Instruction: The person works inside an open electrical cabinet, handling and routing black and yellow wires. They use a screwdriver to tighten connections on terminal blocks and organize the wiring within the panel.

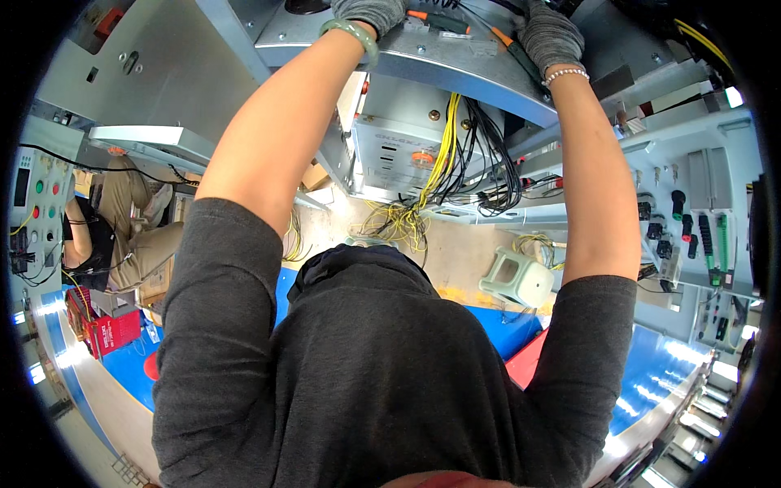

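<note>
Left hand: the gloved left hand [370, 12] reaches up onto the top of the grey metal cabinet frame [455, 65]; its fingers are cut off by the picture's edge, so I cannot tell its grip.
Right hand: the right hand [549, 37], in a grey knit glove, rests by an orange-and-black handled tool [512, 49] lying on the frame — whether it is grasping the tool is unclear.
Wiring: a bundle of yellow and black wires [455, 163] hangs below the frame, probably left loose for connecting.
Posture: both arms raised — the work sits overhead.
Nearby: a pale green plastic stool [518, 279] stands on the floor; another person [122, 228] sits at left.
</note>
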Demonstrator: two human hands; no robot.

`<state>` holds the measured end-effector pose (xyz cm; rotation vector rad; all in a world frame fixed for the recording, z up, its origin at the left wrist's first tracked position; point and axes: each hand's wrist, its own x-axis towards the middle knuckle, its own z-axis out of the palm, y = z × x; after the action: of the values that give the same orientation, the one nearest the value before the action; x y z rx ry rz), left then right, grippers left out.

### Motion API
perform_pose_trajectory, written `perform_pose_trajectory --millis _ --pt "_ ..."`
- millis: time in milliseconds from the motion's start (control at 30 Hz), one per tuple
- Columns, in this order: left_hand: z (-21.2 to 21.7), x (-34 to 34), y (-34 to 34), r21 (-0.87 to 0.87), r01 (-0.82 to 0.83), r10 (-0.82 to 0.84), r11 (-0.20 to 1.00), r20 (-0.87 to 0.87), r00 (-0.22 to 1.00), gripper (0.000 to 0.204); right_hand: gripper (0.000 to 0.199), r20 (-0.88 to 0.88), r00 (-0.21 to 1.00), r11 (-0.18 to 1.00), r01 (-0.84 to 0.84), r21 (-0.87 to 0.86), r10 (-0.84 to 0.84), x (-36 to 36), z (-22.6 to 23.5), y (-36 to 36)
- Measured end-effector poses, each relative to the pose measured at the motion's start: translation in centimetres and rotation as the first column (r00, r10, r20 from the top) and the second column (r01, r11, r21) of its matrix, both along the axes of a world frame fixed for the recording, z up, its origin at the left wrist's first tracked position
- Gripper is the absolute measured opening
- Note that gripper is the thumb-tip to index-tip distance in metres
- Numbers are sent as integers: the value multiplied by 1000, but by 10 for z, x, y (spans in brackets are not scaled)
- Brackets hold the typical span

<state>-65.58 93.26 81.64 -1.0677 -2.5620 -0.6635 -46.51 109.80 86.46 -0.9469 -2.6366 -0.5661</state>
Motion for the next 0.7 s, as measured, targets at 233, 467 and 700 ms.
perform_pose_trajectory --millis 233,467,700 --pt "1 1 -1 -47 -49 44 998 -108 993 36 47 26 999 998 38 -39 -37 -5 2 -2" --pt "14 14 -5 -44 -117 119 992 64 991 40 47 -2 1000 1000 14 8 -14 -2 -3 0" --pt "8 9 -1 -5 -171 171 985 89 981 47 45 15 1000 1000 -7 -22 7 -4 -3 1"
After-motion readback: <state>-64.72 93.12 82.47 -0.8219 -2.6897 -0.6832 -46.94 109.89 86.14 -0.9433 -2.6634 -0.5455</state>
